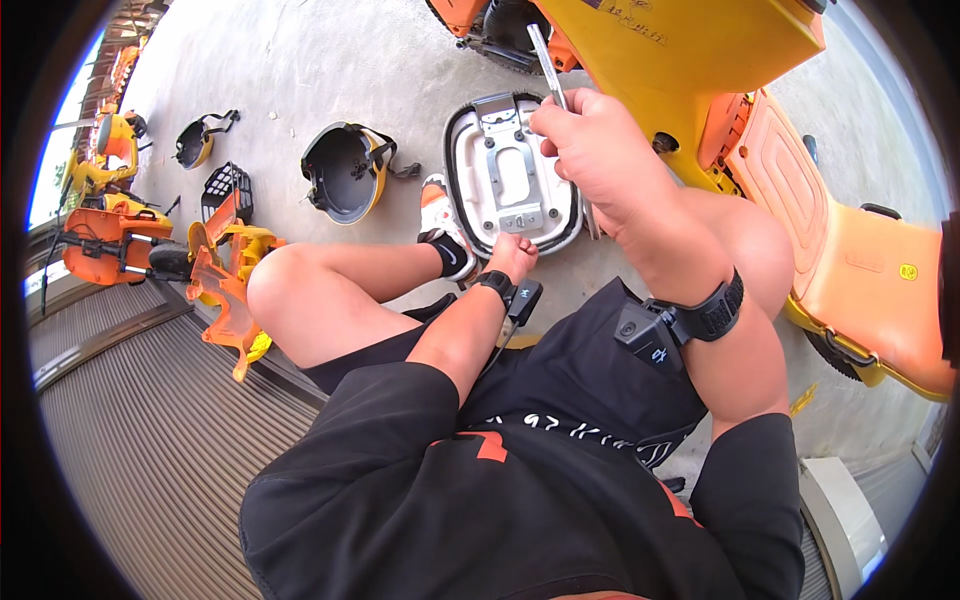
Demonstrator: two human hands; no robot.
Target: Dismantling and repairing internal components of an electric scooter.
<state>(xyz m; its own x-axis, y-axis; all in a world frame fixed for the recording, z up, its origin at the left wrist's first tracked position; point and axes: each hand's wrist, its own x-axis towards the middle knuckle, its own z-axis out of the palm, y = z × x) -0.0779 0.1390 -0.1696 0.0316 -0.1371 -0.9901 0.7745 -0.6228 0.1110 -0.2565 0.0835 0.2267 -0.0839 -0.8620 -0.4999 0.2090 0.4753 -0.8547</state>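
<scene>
Silver tool (546, 65) held by the right hand (602, 152), the left hand (513, 257), its grip unclear, should steady the white shell (513, 175) at its near edge.

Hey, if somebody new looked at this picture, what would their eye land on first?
Probably the big yellow bodywork looming at the upper right. Next would be the oval white panel with a black rim lying near the top middle, the left hand at its near edge and the right hand gripping a silver tool. Farther left, two helmets lie on the grey floor.
</scene>
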